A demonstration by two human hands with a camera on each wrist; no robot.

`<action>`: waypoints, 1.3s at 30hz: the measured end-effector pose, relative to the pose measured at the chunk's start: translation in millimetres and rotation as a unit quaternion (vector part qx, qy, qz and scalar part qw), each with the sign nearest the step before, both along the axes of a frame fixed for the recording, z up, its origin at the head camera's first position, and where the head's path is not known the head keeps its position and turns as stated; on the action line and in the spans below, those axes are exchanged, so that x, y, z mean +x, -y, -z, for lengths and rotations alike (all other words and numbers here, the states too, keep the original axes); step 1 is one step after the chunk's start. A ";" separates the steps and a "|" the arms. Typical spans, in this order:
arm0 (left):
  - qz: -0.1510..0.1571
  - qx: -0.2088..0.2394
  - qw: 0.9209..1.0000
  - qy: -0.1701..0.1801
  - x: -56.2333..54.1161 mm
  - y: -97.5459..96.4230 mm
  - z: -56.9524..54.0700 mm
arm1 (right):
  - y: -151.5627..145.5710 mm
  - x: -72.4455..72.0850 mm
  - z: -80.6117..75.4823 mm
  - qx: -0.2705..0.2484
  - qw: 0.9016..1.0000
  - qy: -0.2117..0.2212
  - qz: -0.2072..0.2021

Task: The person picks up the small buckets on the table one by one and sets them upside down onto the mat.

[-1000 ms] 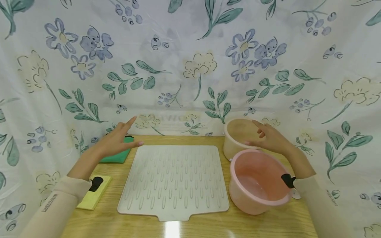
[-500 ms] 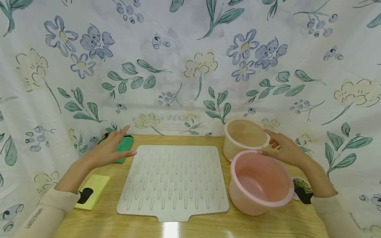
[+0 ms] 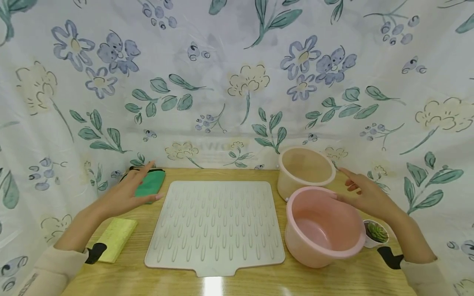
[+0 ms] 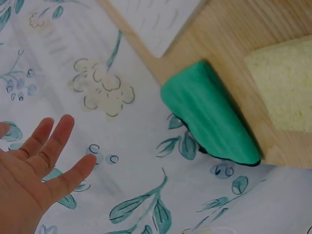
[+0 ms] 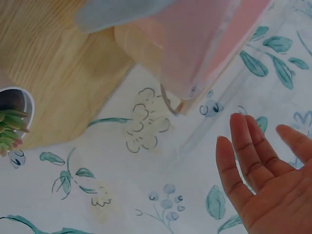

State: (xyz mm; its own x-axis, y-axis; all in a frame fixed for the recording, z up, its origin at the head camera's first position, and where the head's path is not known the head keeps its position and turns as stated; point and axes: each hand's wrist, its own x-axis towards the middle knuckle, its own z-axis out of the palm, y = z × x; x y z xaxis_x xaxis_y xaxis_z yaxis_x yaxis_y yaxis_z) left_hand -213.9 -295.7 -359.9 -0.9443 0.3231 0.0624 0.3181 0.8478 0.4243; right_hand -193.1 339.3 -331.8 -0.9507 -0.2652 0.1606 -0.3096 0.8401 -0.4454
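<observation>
My left hand [image 3: 120,195] hovers on the left with fingers extended and nothing in it; the left wrist view shows its spread fingers [image 4: 57,146]. Beyond it lies a folded green cloth [image 3: 152,183] with a black edge, partly hidden by the hand. A yellow sponge [image 3: 117,237] lies nearer, by the left wrist. On the right, my right hand [image 3: 370,197] is held above the far right side of a pink bucket [image 3: 307,246], fingers loosely extended and holding nothing. Behind the pink bucket stands a cream bucket [image 3: 289,181]. Whether the right thumb touches the pink rim I cannot tell.
A pale ridged drying mat [image 3: 218,222] with a tab at its front lies in the middle of the wooden table [image 3: 174,283]. A small potted succulent [image 3: 376,232] stands right of the pink bucket. A floral curtain [image 3: 237,102] hangs behind and at both sides.
Both hands have moved apart and outward, the left one to the left and the right one to the right, slightly nearer. The succulent and more of the sponge have come into sight.
</observation>
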 end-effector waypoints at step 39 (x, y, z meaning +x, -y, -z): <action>0.013 0.094 0.994 0.054 32.9 8.8 77.9 | -24.4 54.8 59.7 -0.070 0.990 -0.003 0.122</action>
State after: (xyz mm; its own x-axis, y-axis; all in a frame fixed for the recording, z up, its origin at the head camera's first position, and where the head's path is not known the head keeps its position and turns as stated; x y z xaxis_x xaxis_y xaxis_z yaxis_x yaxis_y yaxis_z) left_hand -181.1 -304.4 -437.8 -0.9400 0.3404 0.0225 0.2832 0.7419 0.6078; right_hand -138.4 363.7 -391.4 -0.9827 -0.0015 0.1851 -0.1072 0.8200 -0.5623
